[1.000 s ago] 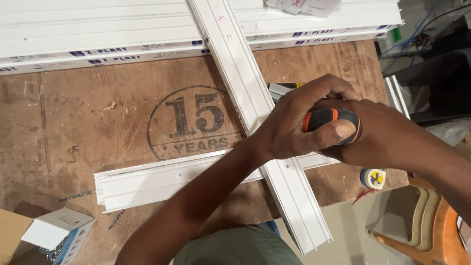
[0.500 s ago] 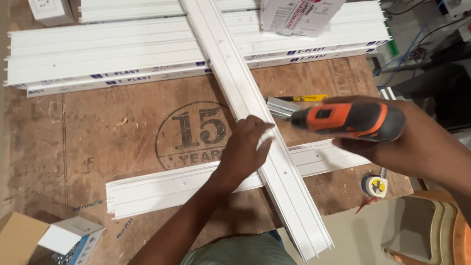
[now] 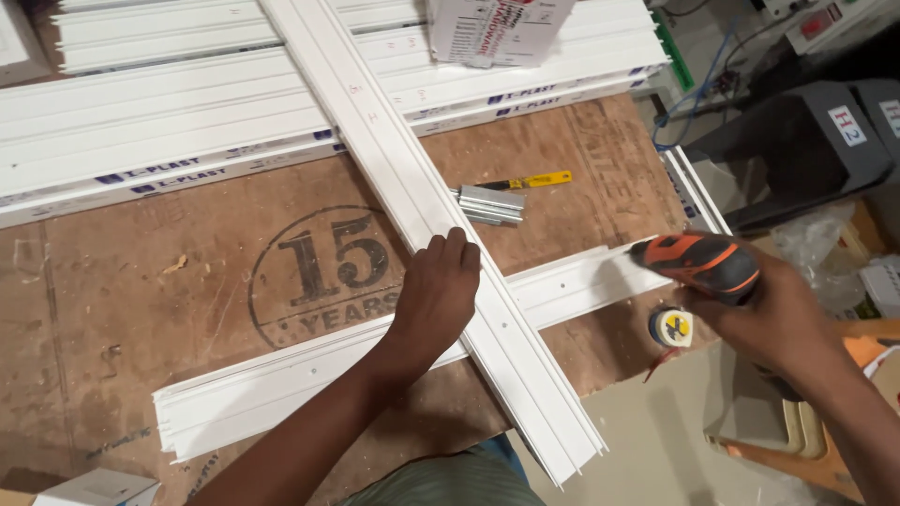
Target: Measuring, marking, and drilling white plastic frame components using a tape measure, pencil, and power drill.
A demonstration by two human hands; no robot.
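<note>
Head view, looking down on a brown plywood counter (image 3: 141,281) bearing a round printed emblem. A long white plastic channel strip (image 3: 422,215) runs diagonally across the counter, from the far side toward the near edge, where its end overhangs. The left hand (image 3: 436,295) lies flat and open on this strip, palm down, fingers extended and pressing its upper face, just right of the emblem. Beneath the strip, crossing it, lies a second white channel length (image 3: 281,384), extending left and right of the crossing point. The right hand (image 3: 759,314) is closed around an orange-and-black cordless driver (image 3: 698,262), held right of the diagonal strip, its nose close to the right end of the crossing length; whether it touches cannot be told. Just below the driver sits a small round tape roll (image 3: 671,328). Beyond the left hand, right of the strip, lie a short grey metal piece (image 3: 489,203) and a yellow-handled tool (image 3: 530,180). A stack of white channel lengths (image 3: 187,122) lies along the counter's far side, under the strip.
</note>
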